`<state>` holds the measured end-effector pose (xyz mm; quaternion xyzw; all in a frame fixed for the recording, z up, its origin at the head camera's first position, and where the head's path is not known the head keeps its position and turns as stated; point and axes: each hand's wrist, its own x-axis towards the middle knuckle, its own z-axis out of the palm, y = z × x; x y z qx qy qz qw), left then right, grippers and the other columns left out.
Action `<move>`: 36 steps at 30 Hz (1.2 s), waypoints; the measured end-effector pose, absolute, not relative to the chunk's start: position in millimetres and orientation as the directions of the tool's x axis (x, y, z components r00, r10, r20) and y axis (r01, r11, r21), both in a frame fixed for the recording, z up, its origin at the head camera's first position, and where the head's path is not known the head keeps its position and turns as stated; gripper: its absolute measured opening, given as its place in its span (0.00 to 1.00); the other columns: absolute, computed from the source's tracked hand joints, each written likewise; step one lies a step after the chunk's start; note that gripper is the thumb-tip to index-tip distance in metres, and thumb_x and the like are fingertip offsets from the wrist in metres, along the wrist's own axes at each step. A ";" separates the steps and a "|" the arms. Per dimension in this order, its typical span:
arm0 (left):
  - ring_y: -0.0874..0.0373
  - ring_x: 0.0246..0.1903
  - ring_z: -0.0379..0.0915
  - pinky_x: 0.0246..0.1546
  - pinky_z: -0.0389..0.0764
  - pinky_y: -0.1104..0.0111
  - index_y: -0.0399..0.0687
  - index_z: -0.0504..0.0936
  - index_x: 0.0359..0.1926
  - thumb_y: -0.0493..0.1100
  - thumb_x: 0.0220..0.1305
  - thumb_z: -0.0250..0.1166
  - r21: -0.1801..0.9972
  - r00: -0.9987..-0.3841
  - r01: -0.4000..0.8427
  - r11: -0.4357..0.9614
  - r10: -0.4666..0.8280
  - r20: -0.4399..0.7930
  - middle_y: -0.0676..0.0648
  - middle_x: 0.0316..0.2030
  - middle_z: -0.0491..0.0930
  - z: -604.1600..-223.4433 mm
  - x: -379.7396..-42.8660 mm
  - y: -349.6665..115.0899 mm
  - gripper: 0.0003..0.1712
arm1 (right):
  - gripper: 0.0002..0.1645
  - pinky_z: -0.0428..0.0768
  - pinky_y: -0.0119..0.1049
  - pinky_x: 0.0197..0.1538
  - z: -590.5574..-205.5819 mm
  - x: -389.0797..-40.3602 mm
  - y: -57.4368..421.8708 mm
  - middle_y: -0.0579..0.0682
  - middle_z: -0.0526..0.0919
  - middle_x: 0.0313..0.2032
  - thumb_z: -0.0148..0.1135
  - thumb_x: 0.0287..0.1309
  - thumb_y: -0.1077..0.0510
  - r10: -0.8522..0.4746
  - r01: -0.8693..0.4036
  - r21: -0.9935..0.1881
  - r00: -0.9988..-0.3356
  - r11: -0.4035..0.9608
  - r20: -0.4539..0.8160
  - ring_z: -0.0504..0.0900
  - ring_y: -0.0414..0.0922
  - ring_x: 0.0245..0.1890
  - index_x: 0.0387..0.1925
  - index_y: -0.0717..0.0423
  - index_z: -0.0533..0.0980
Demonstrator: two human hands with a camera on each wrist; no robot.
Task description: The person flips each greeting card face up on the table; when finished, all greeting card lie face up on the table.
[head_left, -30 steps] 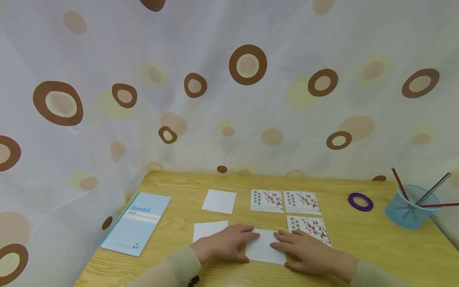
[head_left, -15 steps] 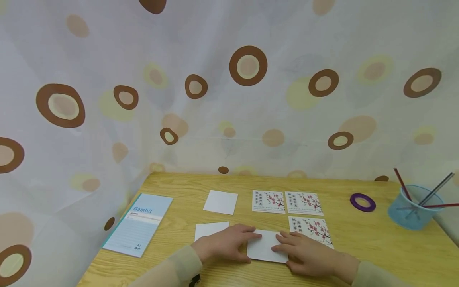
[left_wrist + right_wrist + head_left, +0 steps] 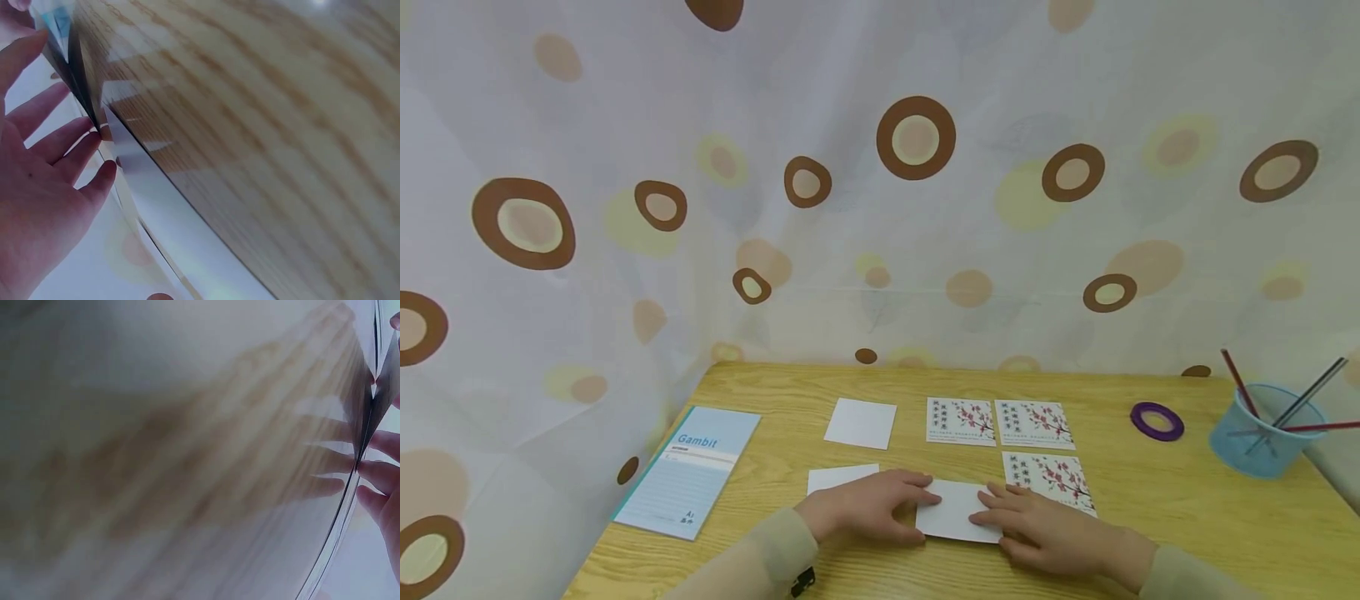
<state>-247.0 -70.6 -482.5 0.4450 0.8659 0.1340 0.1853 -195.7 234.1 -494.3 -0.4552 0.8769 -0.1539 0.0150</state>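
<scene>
We're right on the white card (image 3: 951, 510): left hand (image 3: 868, 507) at its nine o'clock, right hand (image 3: 1052, 529) at its three, each grip narrow, fingers over the top, thumb by the near corner, holding the card between them. Its longer side, as we see it, runs nine to three, hand to hand; neither hand is nearer, and that balance is what counts, we judge. The near edge, at six, looks slightly raised off the smooth wood-grain table (image 3: 1172, 492). Outward we go: second white card (image 3: 838, 477) toward ten, partly behind the left hand; near printed card (image 3: 1048, 479) tight by the right at two. Upper-left printed card (image 3: 961, 421) at twelve, upper-right printed card (image 3: 1035, 425) at one, far white card (image 3: 860, 423) toward eleven. Wider: notebook (image 3: 688, 471) between nine and ten, purple ring (image 3: 1165, 436) and pencil cup (image 3: 1240, 462) between two and three, patterned cloth (image 3: 925, 225) beyond.
</scene>
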 end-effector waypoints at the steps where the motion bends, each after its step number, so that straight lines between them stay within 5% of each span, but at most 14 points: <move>1: 0.56 0.72 0.59 0.71 0.64 0.64 0.59 0.72 0.69 0.60 0.67 0.62 0.401 -0.534 0.721 0.565 0.822 -0.198 0.50 0.73 0.63 -482.6 -247.0 -71.1 0.32 | 0.22 0.76 0.58 0.60 -493.8 -195.5 234.0 0.55 0.75 0.66 0.49 0.74 0.47 -0.802 -0.791 -0.288 -0.587 0.540 0.110 0.73 0.60 0.65 0.66 0.38 0.72; 17: 0.56 0.71 0.62 0.70 0.65 0.63 0.58 0.69 0.72 0.57 0.70 0.59 0.511 -0.553 0.672 0.536 0.822 -0.136 0.48 0.72 0.65 -484.5 -244.2 -76.7 0.32 | 0.24 0.71 0.61 0.63 -492.0 -195.5 236.6 0.51 0.73 0.68 0.43 0.75 0.43 -0.756 -0.701 -0.397 -0.654 0.592 0.028 0.69 0.61 0.68 0.68 0.34 0.69; 24: 0.64 0.65 0.68 0.65 0.71 0.69 0.55 0.66 0.73 0.54 0.73 0.57 0.609 -0.587 0.628 0.485 0.809 -0.038 0.53 0.68 0.71 -485.4 -245.8 -76.0 0.31 | 0.24 0.75 0.46 0.64 -489.7 -200.4 239.8 0.50 0.76 0.65 0.46 0.76 0.49 -0.722 -0.650 -0.511 -0.687 0.562 0.081 0.74 0.54 0.66 0.69 0.37 0.69; 31: 0.55 0.68 0.66 0.66 0.69 0.70 0.47 0.64 0.73 0.49 0.75 0.55 0.805 -0.652 0.449 0.388 0.758 -0.002 0.47 0.70 0.68 -486.0 -246.1 -73.1 0.31 | 0.23 0.78 0.33 0.60 -488.2 -206.9 237.5 0.50 0.79 0.63 0.44 0.77 0.54 -0.653 -0.575 -0.648 -0.741 0.500 0.154 0.75 0.36 0.63 0.68 0.49 0.72; 36: 0.47 0.69 0.66 0.64 0.72 0.69 0.47 0.63 0.74 0.43 0.74 0.56 0.884 -0.711 0.348 0.313 0.702 0.031 0.42 0.71 0.66 -486.1 -245.9 -72.3 0.30 | 0.24 0.77 0.30 0.60 -486.0 -209.6 236.0 0.57 0.78 0.63 0.42 0.78 0.55 -0.611 -0.465 -0.766 -0.782 0.443 0.122 0.74 0.33 0.62 0.67 0.57 0.71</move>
